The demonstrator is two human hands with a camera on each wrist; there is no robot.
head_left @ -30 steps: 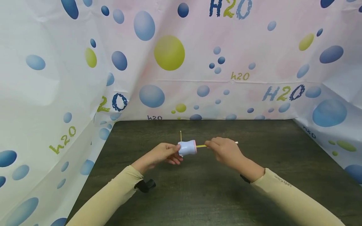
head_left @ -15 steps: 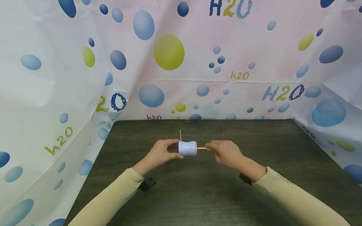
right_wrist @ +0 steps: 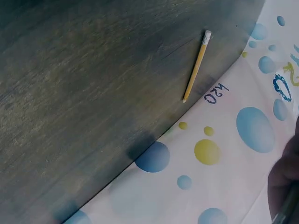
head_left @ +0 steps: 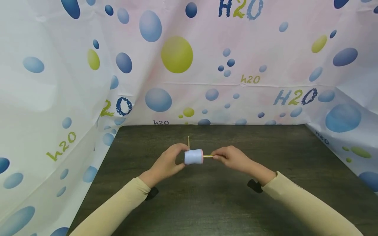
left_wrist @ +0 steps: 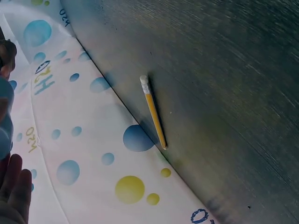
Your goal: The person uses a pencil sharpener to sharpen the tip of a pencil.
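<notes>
My left hand holds a light blue, waisted pencil sharpener with a pink end, fingers on its far side and thumb on its near side. From the right, a yellow pencil runs into the pink end. My right hand pinches this pencil close to the sharpener and hides its rear part. In the left wrist view, the sharpener shows only partly at the left edge. Another yellow pencil, with a white eraser end, lies on the table behind the sharpener.
The dark wood-grain table ends at a white backdrop printed with blue and green bubbles. Side sheets rise at left and right. Dark wrist straps show below both wrists.
The left hand has turned its grip: its thumb moved from across the sharpener to the near side. Sharpener and right hand shifted slightly lower and left. The held pencil's rear end is now hidden.
</notes>
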